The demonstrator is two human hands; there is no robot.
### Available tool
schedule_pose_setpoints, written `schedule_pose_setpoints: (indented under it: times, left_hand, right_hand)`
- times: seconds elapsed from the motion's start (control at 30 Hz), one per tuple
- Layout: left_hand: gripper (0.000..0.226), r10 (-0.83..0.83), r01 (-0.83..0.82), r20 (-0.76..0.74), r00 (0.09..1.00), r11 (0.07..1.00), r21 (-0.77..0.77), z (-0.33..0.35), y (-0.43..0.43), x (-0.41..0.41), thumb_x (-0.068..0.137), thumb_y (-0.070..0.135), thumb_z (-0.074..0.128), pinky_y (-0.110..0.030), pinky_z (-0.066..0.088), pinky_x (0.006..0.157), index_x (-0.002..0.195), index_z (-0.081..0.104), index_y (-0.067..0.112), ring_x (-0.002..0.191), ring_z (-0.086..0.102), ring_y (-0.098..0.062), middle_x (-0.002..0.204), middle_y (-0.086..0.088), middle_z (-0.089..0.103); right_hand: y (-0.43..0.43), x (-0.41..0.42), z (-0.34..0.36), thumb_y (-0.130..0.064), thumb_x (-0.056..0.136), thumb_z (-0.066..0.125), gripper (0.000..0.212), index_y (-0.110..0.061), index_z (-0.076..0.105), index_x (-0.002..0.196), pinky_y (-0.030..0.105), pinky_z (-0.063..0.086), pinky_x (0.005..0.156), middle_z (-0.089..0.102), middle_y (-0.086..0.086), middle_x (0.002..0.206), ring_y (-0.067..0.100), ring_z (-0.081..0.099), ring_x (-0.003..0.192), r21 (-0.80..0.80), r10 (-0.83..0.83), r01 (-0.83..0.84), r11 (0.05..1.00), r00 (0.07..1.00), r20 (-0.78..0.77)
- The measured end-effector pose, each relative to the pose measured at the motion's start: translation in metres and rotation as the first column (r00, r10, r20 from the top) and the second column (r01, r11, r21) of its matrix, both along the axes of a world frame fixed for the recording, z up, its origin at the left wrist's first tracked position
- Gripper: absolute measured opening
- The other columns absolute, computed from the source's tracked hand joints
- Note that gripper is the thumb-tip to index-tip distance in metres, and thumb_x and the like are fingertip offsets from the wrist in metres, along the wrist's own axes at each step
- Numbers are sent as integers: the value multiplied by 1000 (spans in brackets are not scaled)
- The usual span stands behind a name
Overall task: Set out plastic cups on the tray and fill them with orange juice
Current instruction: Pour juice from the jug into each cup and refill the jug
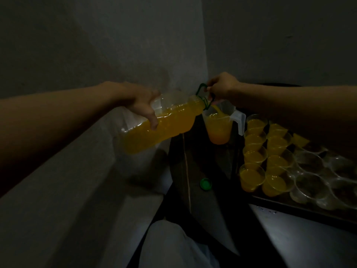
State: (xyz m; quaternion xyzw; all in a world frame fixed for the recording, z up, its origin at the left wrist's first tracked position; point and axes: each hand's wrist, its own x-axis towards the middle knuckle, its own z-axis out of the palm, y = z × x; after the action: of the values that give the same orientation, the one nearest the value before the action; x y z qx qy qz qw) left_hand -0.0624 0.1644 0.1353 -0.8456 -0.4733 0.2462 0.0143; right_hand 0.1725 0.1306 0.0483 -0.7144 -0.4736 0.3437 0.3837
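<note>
Gripping tilted juice bottle (pixel 164 122) in my left hand (pixel 143 105), right hand (pixel 222 88) curled round its green handle (pixel 201 89), juice pouring into jug (pixel 220 126)

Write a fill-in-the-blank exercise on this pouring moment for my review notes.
Juice pours from the bottle into a clear ___.
The left hand holds the bottle's body; the right hand grips its green ___.
The loose cap on the dark table is ___.
Filled and empty cups stand on a ___.
Missing words: jug; handle; green; tray.
</note>
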Motion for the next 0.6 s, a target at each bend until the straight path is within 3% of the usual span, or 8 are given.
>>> schedule_pose_setpoints:
  times: [0.13,0.4,0.6]
  left_hand:
    - [120,5,-5,0,1000,1000,-4,0,0,-2,61,52,90,-33,43,98,157,26,20,134,49,-33,153,-11,45]
    - [120,8,-8,-7,1000,1000,17,1,-2,-4,63,54,88,-28,39,87,159,24,22,133,50,-32,149,-11,50]
    - [121,24,-24,3,1000,1000,1,0,-3,-5,63,53,88,-30,41,92,159,23,20,134,49,-33,152,-11,47]
  right_hand:
    - [2,-2,0,-9,103,52,14,-4,65,104,28,58,61,65,12,78,18,65,68,-7,0,0,1000,1000,4]
    - [0,-3,0,-10,103,53,17,-2,66,110,23,54,56,66,11,80,16,65,68,7,4,-4,1000,1000,22]
    - [-1,-3,1,-11,103,52,18,-2,67,110,19,50,49,66,13,83,14,64,66,8,-8,8,1000,999,33]
